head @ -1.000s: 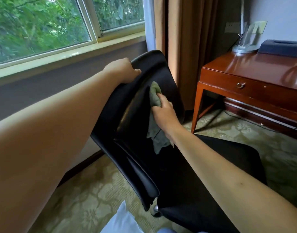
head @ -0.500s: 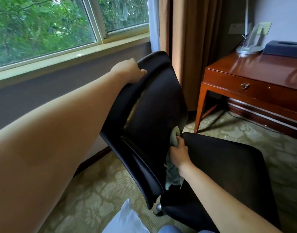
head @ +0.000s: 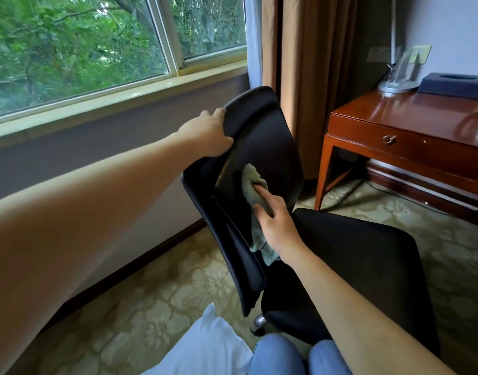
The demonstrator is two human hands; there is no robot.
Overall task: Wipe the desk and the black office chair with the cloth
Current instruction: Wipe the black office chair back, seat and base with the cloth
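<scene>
Green-grey cloth (head: 255, 190) lies bunched against the front face of the black office chair (head: 262, 147), roughly mid-height on the backrest. The right hand (head: 275, 226) presses it there with straight fingers (head: 260, 191) laid over the fabric, so nothing is pinched; a loose tail of cloth hangs below the palm. The left hand (head: 208, 135) holds the upper edge of the backrest, its fingers curled over the rim and the thumb on the front face, bracing the chair. The backrest is the part in hand, by the look of it.

To wipe well, the person should keep that brace firm, since a swivel chair will likely turn away under pressure. Flat, even contact through the whole palm would cover more than fingertips alone, and overlapping passes from top to bottom would avoid missed strips. The hanging tail is best gathered in. The seat (head: 354, 255) would follow. The bench (head: 410, 125) stands well apart, to the right.
</scene>
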